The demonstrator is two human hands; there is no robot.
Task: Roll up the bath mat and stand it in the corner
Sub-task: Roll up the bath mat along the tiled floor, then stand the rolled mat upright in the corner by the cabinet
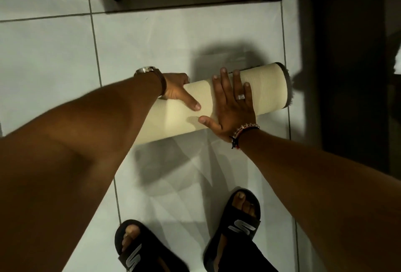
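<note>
The bath mat (219,100) lies fully rolled into a cream cylinder on the white tiled floor (54,54), running from lower left to upper right, its fuzzy dark edge showing at the right end. The left hand (178,91), a watch (149,71) on its wrist, wraps the roll near its left part, thumb on top. The right hand (232,106), wearing a ring (240,97) and a bracelet (243,130), rests flat and open on the roll's middle, fingers spread. Black slides (236,228) stand just below.
</note>
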